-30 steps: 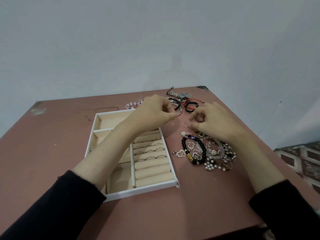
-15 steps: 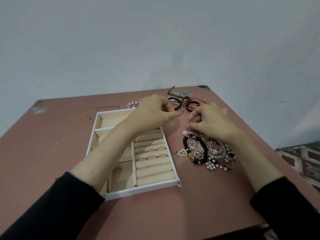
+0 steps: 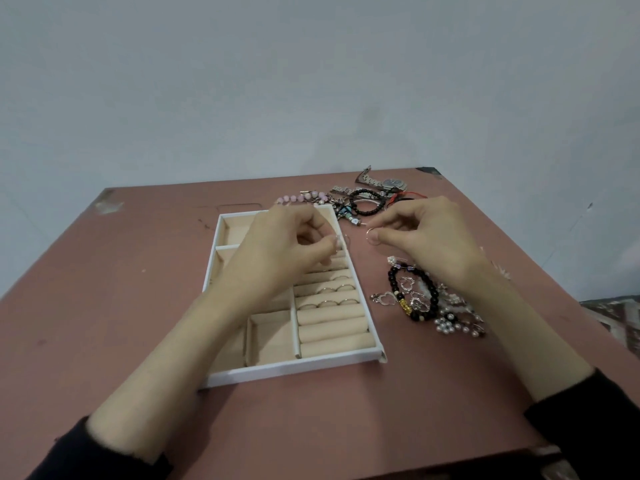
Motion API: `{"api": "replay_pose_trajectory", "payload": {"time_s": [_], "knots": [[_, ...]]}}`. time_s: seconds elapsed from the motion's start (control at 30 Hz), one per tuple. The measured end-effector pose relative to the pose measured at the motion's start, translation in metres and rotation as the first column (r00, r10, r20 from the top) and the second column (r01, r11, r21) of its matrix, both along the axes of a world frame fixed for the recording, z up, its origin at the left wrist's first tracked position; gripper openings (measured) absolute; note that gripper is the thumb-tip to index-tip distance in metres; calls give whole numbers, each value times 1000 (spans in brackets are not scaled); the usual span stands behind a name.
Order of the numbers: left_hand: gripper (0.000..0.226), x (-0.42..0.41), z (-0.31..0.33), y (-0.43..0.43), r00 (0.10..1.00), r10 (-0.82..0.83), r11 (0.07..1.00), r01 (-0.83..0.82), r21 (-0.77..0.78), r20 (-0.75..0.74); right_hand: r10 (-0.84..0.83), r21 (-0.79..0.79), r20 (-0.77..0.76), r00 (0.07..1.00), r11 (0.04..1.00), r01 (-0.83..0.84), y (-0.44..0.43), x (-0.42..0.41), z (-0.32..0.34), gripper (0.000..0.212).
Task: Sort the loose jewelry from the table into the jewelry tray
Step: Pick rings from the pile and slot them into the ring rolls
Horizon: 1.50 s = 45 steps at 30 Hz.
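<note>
A white jewelry tray (image 3: 292, 368) with beige lining lies on the pink table, with several rings (image 3: 337, 289) tucked between its padded rolls. My left hand (image 3: 287, 247) hovers over the tray's far right part and pinches a small thin ring at its fingertips. My right hand (image 3: 429, 237) is just right of the tray and pinches a thin hoop ring (image 3: 372, 236). Below my right wrist lies a pile of loose jewelry (image 3: 433, 306) with a black bead bracelet (image 3: 412, 292), heart charms and pearls.
Behind the tray are a pink bead bracelet (image 3: 304, 198), a black bracelet (image 3: 365, 202), a metal watch (image 3: 384, 183) and red cord. The table's (image 3: 104, 306) right edge runs close past the jewelry pile. A wall stands behind the table.
My left hand moved back left over the tray's ring rolls. My right hand lifted the thin hoop ring and shifted a little left, apart from the left hand.
</note>
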<state>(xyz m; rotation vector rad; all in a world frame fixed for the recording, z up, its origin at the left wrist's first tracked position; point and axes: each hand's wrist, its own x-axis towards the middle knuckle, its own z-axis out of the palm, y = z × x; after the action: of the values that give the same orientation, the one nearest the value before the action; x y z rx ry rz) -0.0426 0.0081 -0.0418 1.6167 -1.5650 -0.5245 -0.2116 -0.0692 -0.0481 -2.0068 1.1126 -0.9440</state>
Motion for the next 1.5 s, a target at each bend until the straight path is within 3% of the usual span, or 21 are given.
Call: {"api": "replay_pose_trajectory", "payload": {"time_s": [0.13, 0.43, 0.87, 1.5], "knots": [[5, 5, -7, 23, 1000, -25, 1000, 25, 4, -3, 62, -26, -23, 998, 998, -62, 22, 13, -2, 8], [6, 8, 5, 55, 973, -48, 999, 52, -11, 226, 58, -106, 73, 996, 993, -50, 44, 28, -9, 16], [8, 9, -21, 59, 910, -38, 976, 122, -180, 413, 39, -140, 36, 999, 990, -34, 43, 27, -12, 13], [17, 8, -11, 64, 873, -79, 994, 105, -29, 481, 31, -118, 71, 997, 993, -22, 46, 22, -7, 12]]}}
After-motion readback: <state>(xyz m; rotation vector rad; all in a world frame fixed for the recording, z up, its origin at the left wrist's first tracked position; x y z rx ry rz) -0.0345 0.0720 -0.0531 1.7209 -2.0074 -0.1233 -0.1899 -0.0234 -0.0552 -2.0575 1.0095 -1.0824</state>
